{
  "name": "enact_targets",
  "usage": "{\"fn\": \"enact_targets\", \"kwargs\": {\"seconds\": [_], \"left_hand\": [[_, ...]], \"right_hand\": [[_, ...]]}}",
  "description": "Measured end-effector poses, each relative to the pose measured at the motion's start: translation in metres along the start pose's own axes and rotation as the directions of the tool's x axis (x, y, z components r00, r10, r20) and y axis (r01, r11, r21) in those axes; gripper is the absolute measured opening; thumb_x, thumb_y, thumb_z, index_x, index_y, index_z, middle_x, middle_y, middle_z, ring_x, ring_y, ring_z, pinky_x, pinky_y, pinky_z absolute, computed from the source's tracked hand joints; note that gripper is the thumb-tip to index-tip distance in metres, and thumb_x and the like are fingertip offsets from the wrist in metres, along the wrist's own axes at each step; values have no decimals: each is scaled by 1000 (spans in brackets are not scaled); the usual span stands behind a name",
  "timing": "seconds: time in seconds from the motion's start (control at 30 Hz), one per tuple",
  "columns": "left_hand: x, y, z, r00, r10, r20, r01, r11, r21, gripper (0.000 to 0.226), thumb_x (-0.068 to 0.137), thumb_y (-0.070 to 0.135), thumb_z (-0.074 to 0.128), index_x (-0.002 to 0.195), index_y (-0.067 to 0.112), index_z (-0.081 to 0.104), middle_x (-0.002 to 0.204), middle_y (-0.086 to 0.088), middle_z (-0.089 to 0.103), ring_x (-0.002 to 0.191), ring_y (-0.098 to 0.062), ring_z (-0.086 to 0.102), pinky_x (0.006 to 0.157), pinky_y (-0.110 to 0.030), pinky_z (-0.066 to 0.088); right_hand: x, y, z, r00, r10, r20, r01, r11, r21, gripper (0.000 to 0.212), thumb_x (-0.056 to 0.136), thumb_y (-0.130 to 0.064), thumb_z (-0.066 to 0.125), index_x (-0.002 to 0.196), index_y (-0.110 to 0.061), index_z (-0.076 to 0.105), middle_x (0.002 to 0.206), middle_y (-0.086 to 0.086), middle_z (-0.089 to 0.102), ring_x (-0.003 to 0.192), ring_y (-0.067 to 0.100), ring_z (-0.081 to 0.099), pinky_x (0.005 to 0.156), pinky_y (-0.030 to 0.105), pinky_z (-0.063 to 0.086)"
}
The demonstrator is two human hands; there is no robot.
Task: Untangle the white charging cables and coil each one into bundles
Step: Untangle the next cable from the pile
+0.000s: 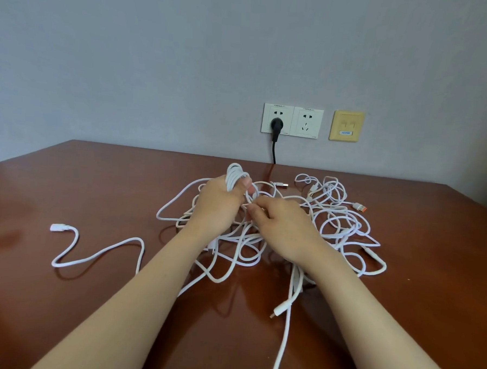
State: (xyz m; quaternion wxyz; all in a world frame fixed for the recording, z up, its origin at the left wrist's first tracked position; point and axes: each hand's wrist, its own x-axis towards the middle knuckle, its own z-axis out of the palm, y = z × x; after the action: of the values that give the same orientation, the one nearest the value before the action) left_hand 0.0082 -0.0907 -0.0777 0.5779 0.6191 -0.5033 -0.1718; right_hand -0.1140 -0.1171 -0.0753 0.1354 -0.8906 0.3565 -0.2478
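Above the brown table, the left hand grips a coiled bundle while the right hand pinches a strand from the tangled white cables

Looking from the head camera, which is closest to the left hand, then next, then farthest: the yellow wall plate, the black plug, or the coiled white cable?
1. Coiled white cable: gripped in the left hand itself.
2. Black plug: on the wall behind, slightly right.
3. Yellow wall plate: same wall, farther right.
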Motion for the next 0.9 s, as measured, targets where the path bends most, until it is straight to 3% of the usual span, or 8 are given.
{"fn": "enact_targets", "kwargs": {"seconds": [0.1,0.23,0.37,0.43,0.6,0.67,0.8,0.9], "left_hand": [[3,-2,-5,999,11,-50,-8,998,61,32,98,30,44,68,25,56,57,2,53,50,-13,51,58,-28,45],[7,0,-10,992,-119,-28,110,969,-221,29,99,25,45,74,17,57,62,6,66,56,-11,66,65,-33,57],[9,5,-13,965,-263,-11,215,810,-545,29,100,20,42,75,10,54,50,4,65,45,-10,64,48,-23,55],[12,5,-18,947,-319,-37,219,728,-650,28,100,20,42,77,10,54,57,-1,65,45,-10,64,46,-22,54],[17,3,-27,913,-404,-63,193,560,-805,28,101,20,40,77,11,51,72,-3,56,52,-11,64,54,-24,55],[18,4,-28,916,-399,-51,171,502,-848,29,102,18,38,75,11,48,59,1,54,45,-8,59,50,-22,53],[25,0,-43,909,-416,-26,95,266,-959,34,103,16,35,69,13,41,36,7,40,28,-3,36,34,-11,35],[30,-9,-50,902,-427,-67,135,426,-895,33,103,20,34,71,16,41,36,11,37,27,-2,30,31,-10,28]], "right_hand": [[0,2,-1,1000,-13,1,13,1000,-20,30,99,-30,39,86,-13,59,62,-7,47,69,17,49,56,30,31],[1,3,-2,1000,-12,5,11,1000,25,29,99,-34,39,83,-19,58,61,-9,48,67,13,48,56,25,33],[1,5,-4,1000,0,19,-2,994,109,36,98,-37,42,65,-25,48,56,-9,45,59,9,45,61,31,34],[1,5,-5,1000,2,27,-6,990,142,38,97,-39,43,61,-28,45,55,-9,43,57,7,42,60,31,34],[0,6,-4,998,-17,65,9,992,125,28,98,-35,43,79,-18,54,59,-6,47,59,13,47,61,33,35],[0,6,-4,998,-17,61,7,989,145,21,98,-33,43,85,-19,54,57,-7,46,57,10,45,57,30,33],[0,8,-4,998,-11,58,0,985,172,20,96,-35,47,85,-20,55,44,-7,43,45,6,40,53,27,29],[0,9,-3,997,-38,62,31,993,115,19,95,-35,48,83,-22,55,44,-7,43,46,6,41,51,24,26]]}}
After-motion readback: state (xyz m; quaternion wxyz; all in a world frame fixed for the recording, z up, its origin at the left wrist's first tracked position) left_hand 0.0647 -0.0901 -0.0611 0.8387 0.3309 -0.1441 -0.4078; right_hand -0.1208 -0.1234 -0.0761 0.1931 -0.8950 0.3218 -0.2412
